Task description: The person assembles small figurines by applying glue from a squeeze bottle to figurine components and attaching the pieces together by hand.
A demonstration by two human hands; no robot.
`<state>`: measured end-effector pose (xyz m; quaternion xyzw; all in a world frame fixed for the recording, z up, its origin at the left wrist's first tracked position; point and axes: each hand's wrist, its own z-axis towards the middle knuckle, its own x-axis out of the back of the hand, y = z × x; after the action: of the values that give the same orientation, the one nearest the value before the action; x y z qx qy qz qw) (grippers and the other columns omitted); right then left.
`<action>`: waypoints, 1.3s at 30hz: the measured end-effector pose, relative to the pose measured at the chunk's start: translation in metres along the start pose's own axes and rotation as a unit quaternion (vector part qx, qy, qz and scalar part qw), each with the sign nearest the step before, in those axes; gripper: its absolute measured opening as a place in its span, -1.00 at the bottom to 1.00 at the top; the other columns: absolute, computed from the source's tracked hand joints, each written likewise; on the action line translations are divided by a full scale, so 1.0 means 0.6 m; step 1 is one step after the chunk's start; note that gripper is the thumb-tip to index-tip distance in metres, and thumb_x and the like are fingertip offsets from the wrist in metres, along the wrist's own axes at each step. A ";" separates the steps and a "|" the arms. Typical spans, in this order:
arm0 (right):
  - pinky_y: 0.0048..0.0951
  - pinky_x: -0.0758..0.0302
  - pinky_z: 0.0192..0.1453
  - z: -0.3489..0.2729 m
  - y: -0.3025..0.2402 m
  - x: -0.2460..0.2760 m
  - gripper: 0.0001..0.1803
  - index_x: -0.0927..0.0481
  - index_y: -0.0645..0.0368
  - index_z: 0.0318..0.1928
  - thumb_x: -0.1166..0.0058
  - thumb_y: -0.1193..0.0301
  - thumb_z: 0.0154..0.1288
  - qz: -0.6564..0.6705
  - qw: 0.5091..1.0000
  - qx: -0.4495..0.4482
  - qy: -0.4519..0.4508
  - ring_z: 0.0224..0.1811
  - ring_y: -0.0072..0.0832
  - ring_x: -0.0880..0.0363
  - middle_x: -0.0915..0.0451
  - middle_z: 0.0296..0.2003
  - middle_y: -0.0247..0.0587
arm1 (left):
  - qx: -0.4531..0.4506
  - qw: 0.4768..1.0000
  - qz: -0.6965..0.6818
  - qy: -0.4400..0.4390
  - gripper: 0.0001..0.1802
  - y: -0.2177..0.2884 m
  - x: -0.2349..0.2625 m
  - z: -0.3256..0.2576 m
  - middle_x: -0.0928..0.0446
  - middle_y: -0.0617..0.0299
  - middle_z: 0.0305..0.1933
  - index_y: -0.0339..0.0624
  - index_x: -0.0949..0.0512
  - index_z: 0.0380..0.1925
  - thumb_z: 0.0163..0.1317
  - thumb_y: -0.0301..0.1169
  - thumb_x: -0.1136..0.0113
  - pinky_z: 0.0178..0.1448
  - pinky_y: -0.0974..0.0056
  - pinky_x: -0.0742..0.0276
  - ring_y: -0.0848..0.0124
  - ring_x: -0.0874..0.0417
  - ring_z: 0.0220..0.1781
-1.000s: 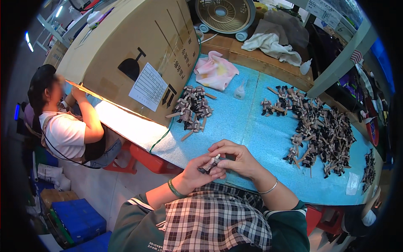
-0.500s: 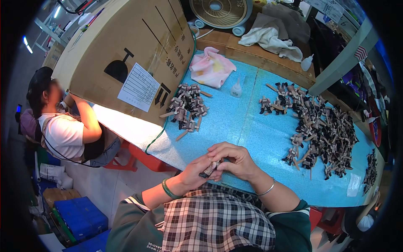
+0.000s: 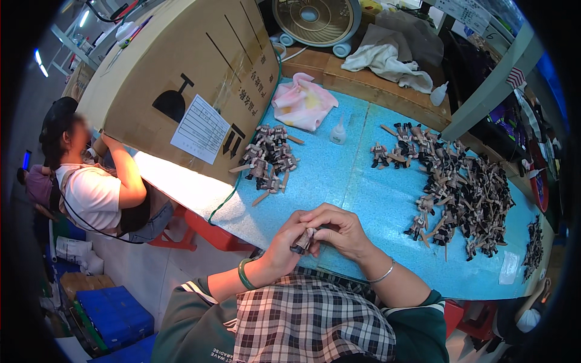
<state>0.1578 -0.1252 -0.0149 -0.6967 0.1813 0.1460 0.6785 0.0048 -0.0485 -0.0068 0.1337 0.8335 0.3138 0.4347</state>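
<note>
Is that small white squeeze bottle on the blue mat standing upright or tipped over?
Upright. The small squeeze bottle stands on its base on the blue mat with its nozzle pointing up, between the pink cloth and the figure piles.

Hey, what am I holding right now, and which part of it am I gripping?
A small dark figurine piece, pinched between the left hand and right hand; which part is gripped cannot be told.

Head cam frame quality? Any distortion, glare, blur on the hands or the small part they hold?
Head view: strong fisheye, table edge bows and black corners vignette; left hand and right hand sharp, the small part between them shaded and hard to read; white glare along the cardboard box lower edge; the seated person's face is blurred.
</note>
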 end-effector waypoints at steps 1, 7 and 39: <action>-0.47 -0.56 -0.05 0.000 -0.001 0.002 -0.83 -0.64 0.22 -0.19 -0.16 0.59 0.18 -0.001 1.000 0.003 0.002 -0.11 -0.43 -0.61 -0.58 -0.09 -0.14 | -0.013 0.999 0.040 0.022 -0.60 0.000 -0.002 0.003 -0.48 0.16 -0.33 -0.23 -0.39 -0.05 0.42 -0.14 0.28 -0.17 0.13 -0.50 0.31 -0.53 -0.38; -0.48 -0.57 -0.15 0.008 0.010 0.011 -0.81 -0.64 0.23 -0.17 -0.22 0.49 0.19 -0.182 0.966 0.176 0.041 -0.18 -0.45 -0.62 -0.60 -0.14 -0.14 | -0.023 0.995 0.039 -0.092 -0.50 0.011 0.001 -0.014 -0.47 0.17 -0.25 -0.25 -0.40 -0.03 0.48 -0.03 0.32 -0.02 0.28 -0.47 0.39 -0.54 -0.19; -0.33 -0.50 0.04 0.007 0.009 0.003 -0.73 -0.62 0.21 -0.27 -0.37 0.48 -0.04 -0.210 0.961 0.179 -0.031 -0.03 -0.31 -0.55 -0.57 -0.18 -0.22 | -0.151 0.916 0.320 -0.187 -0.53 0.006 0.047 -0.006 -0.40 0.22 -0.26 -0.36 -0.40 -0.10 0.52 -0.15 0.37 -0.07 0.35 -0.36 0.49 -0.37 -0.23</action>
<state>0.1572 -0.1211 -0.0210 -0.5812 0.0331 -0.0134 0.8130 -0.0145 -0.0335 -0.0212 0.3828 0.5924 0.5274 0.4738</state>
